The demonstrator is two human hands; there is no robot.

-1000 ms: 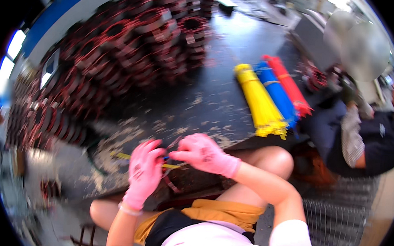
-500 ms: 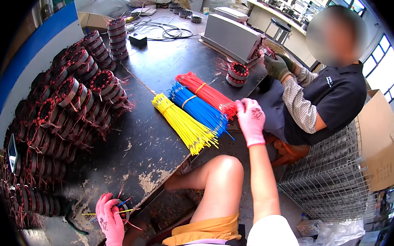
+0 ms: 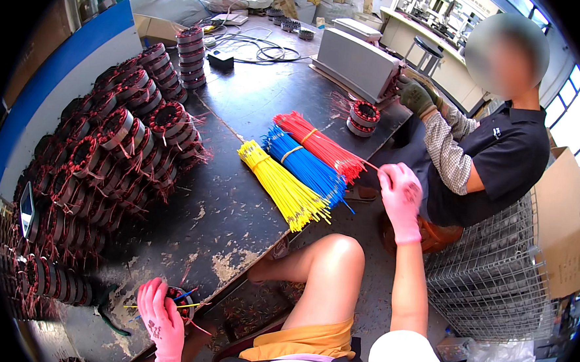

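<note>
Blue banded bundle of thin coated wires [image 3: 307,169], one; landmark, on the dark, worn surface [image 3: 216,210]. Red banded wire bundle [image 3: 321,146], one: along its far-right flank, axis far-left to near-right, loose ends toward the nearer, pink-gloved right hand [image 3: 402,197], pinching one red wire [image 3: 371,165]. Yellow banded wire bundle [image 3: 280,188], one: opposite flank. Pink-gloved left hand [image 3: 160,315], near-left of landmark: curled on one ring-shaped, wire-wound core [image 3: 183,312].
</note>
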